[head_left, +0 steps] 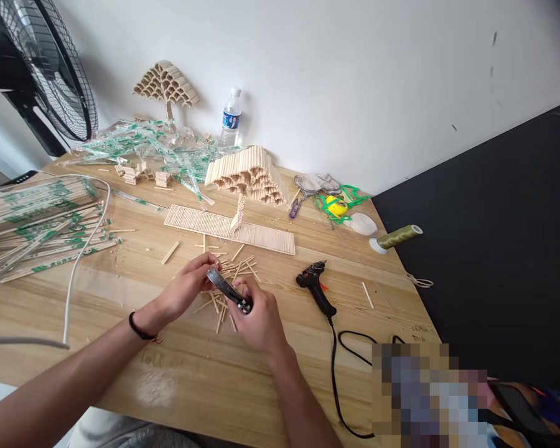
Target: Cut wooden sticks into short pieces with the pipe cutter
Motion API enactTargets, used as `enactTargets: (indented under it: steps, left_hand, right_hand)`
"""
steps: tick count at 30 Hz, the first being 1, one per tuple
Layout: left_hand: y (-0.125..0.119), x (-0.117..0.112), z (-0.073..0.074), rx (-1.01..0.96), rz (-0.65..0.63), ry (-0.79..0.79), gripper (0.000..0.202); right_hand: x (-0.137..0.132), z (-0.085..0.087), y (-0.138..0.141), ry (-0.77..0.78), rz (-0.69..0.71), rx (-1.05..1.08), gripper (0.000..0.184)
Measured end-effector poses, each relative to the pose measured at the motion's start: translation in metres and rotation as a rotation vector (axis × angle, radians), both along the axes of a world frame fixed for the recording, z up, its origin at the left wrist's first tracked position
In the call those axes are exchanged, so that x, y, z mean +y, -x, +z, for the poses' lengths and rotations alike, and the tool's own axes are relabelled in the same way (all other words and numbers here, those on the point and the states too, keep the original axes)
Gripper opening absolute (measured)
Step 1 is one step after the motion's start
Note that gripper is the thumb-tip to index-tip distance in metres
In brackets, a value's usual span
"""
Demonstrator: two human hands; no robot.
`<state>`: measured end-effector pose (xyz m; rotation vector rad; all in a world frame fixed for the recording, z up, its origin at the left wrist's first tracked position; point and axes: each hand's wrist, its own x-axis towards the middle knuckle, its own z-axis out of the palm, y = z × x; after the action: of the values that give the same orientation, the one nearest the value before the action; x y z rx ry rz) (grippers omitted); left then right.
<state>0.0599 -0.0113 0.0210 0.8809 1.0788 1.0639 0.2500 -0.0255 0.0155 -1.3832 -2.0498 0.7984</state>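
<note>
My right hand (259,314) is closed round a dark grey hand tool with a curved head (224,285), which looks like cutters. At its head end, my left hand (189,286) has its fingers pinched together; what they hold is hidden. Short wooden sticks (219,317) lie scattered on the table under and around both hands. Beyond them stands a tree-like model (247,171) made of cut sticks, its trunk on a flat strip of sticks (268,238).
A black glue gun (316,289) with its cable lies to the right. Wrapped chopsticks (37,205) and a white cord (77,261) are at left. Behind are torn wrappers (144,143), a water bottle (231,118), a second model (165,87) and a fan (42,62). A thread spool (396,238) lies near the right edge.
</note>
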Motion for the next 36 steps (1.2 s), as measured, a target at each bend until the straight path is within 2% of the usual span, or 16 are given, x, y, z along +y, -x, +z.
enactTargets:
  steps: [4,9,13,22,29,36]
  left_hand:
    - [-0.01,-0.007,-0.008,-0.069,-0.045,-0.022,0.028]
    - [-0.013,-0.01,-0.018,-0.117,-0.045,-0.032,0.029]
    - [-0.015,-0.011,-0.022,-0.16,-0.067,-0.025,0.041]
    - [-0.013,-0.012,-0.024,-0.156,-0.084,-0.005,0.043]
    - [-0.01,-0.012,-0.027,-0.143,-0.126,-0.054,0.035]
    - [-0.01,-0.011,-0.018,-0.067,-0.151,-0.136,0.03]
  right_hand:
    - [0.001,-0.001,0.002,-0.023,-0.007,0.071,0.034]
    - [0.001,-0.002,0.005,-0.035,-0.012,0.1,0.039]
    - [0.001,-0.004,0.007,-0.04,0.016,0.102,0.046]
    - [0.002,-0.004,0.008,-0.055,0.008,0.122,0.027]
    - [0.001,-0.003,0.007,-0.039,-0.041,0.119,0.051]
    - [0.004,-0.006,0.004,-0.027,-0.055,0.136,0.051]
